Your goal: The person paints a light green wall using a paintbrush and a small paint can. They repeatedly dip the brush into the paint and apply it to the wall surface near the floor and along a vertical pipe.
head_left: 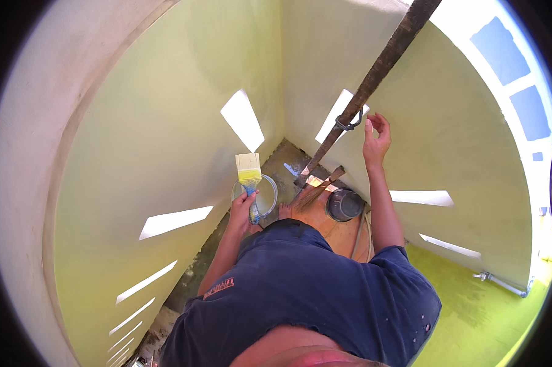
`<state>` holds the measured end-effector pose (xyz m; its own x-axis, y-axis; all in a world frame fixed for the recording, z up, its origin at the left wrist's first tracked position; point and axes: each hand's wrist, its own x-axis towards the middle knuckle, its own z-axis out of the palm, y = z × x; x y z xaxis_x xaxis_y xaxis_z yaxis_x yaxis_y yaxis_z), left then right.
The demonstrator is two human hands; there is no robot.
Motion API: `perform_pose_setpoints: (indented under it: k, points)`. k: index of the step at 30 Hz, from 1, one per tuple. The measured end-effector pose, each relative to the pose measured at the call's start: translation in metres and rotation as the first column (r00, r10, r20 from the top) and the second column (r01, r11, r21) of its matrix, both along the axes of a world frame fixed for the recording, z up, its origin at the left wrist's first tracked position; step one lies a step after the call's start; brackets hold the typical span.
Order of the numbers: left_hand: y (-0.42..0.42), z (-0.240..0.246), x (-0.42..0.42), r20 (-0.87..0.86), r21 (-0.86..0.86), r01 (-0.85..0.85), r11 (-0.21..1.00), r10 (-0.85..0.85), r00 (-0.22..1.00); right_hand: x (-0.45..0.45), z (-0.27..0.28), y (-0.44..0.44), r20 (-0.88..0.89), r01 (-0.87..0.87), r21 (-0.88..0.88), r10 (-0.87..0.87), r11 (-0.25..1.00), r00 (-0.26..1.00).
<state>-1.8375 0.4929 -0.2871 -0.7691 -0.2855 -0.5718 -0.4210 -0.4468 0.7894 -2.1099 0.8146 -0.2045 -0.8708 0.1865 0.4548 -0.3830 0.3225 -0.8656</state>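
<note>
My left hand (242, 210) is closed around the blue, paint-smeared handle of a wide paintbrush (249, 172). Its pale, yellow-stained bristles point up in the picture, near the yellow-green wall (165, 137). Under the brush, a round container with a pale rim (275, 195) stands on the floor, partly hidden by my left hand. My right hand (377, 135) is raised with bent fingers, holding nothing that I can see. Just left of it, a dark loop of wire or cord (348, 124) goes around a long, slanting wooden pole (380, 57).
A straw hand broom (319, 188) and a dark bucket (345, 205) are on the orange floor by the pole's foot. A hose (359, 231) lies right of them. Two walls meet in a corner ahead. At the lower right, a pipe with a tap (503, 282) runs along the wall.
</note>
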Motion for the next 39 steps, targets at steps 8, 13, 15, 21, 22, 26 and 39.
perform_pose_setpoints:
  k: [8, 13, 15, 21, 22, 26, 39]
  points:
    - [0.005, 0.02, -0.005, -0.06, 0.02, -0.004, 1.0, 0.006, 0.998, 0.129, -0.045, -0.096, 0.638, -0.677, -0.342, 0.69, 0.652, 0.342]
    - [0.01, 0.028, -0.013, -0.101, 0.037, 0.006, 0.999, -0.002, 0.995, 0.184, -0.06, -0.16, 0.626, -0.584, -0.641, 0.78, 0.498, -0.023]
    - [0.01, 0.032, -0.017, -0.095, 0.019, 0.03, 0.999, -0.028, 0.995, 0.192, -0.064, -0.173, 0.545, -0.578, -0.677, 0.838, 0.456, 0.022]
    - [0.007, 0.055, -0.032, -0.123, 0.007, -0.022, 1.0, 0.023, 0.992, 0.167, -0.027, -0.142, 0.439, -0.598, -0.63, 0.863, 0.495, 0.252]
    - [0.005, 0.06, -0.035, -0.122, 0.009, -0.024, 1.0, 0.025, 0.992, 0.153, -0.013, -0.126, 0.472, -0.643, -0.508, 0.809, 0.574, 0.35]
    - [-0.006, 0.084, -0.041, -0.172, 0.086, -0.011, 0.996, 0.025, 0.985, 0.103, 0.059, -0.052, 0.596, -0.697, -0.359, 0.727, 0.621, 0.341]
    - [-0.019, 0.158, -0.056, -0.408, 0.052, 0.093, 0.994, -0.064, 0.911, 0.064, 0.079, -0.149, 0.636, -0.853, 0.372, 0.568, 0.367, 0.522]
